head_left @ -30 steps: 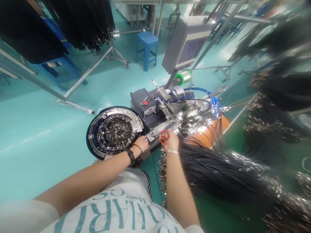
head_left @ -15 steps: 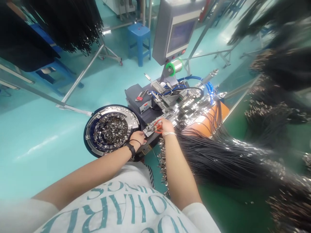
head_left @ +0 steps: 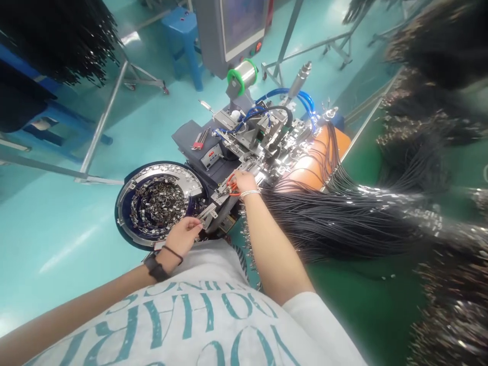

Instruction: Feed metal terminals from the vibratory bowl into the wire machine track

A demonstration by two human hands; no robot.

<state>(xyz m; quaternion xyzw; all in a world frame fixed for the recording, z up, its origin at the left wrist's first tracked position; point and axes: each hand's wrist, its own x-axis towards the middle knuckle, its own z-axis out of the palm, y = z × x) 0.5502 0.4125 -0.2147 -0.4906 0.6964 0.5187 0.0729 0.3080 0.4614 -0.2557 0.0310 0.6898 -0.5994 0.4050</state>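
My right hand [head_left: 242, 181] is closed on a small red-handled tool [head_left: 230, 187] whose tip rests on the metal feed track [head_left: 229, 188] of a small machine [head_left: 263, 137]. My left hand [head_left: 185, 233] is beside the round vibrating bowl [head_left: 158, 203] full of small metal clips, fingers curled and pinching a flat metal piece [head_left: 208, 216] at the track's near end. A black watch and a band sit on my left wrist, a silver bangle on my right.
A thick bundle of black cables with metal ends [head_left: 343, 223] lies across the green bench to my right. A grey control box with a screen [head_left: 232, 28] and a wire spool [head_left: 242, 76] stand behind the machine. A blue stool [head_left: 185, 40] and metal racks stand on the teal floor.
The view has swung down and left. My left hand has drawn back from the track toward the bowl's near edge. My right hand stays on the track with the red tool.
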